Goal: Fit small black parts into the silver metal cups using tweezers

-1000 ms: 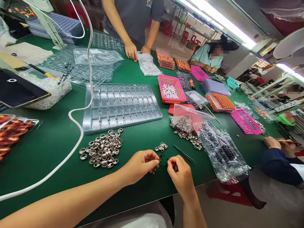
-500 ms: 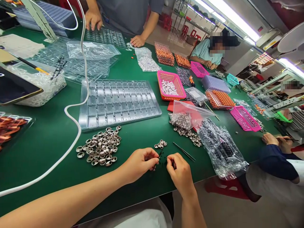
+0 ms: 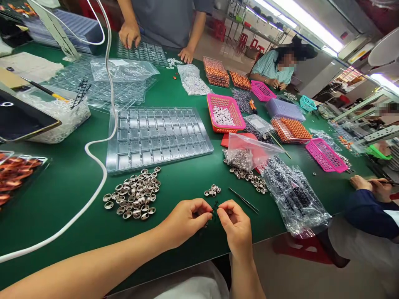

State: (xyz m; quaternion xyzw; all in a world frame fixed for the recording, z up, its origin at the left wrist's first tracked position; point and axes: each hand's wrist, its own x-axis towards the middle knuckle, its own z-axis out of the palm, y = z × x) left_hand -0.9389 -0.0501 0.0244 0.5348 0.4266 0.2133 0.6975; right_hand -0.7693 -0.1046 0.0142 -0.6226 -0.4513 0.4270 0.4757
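Note:
Low over the green table's near edge, my left hand (image 3: 193,220) pinches a small black plastic sprue (image 3: 215,206) with short side branches. My right hand (image 3: 235,224) is closed at the sprue's other side, thumb and forefinger pressed together; its fingers hide what they grip. Just beyond them lie several silver metal rings (image 3: 212,190). A pair of tweezers (image 3: 243,200) rests to the right of these. On the left is a larger pile of silver rings (image 3: 135,195), in front of a clear compartment tray (image 3: 158,137).
A white cable (image 3: 99,162) crosses the left side. Right of my hands lie a bag of black sprues (image 3: 296,199) and a clear bag of silver rings (image 3: 240,158). A pink basket (image 3: 241,124) holds white parts. Co-workers' hands (image 3: 129,33) are busy across the table.
My right hand has moved left to meet the left hand at the black sprue. The gap between my hands has closed. The co-worker's hands across the table have shifted slightly.

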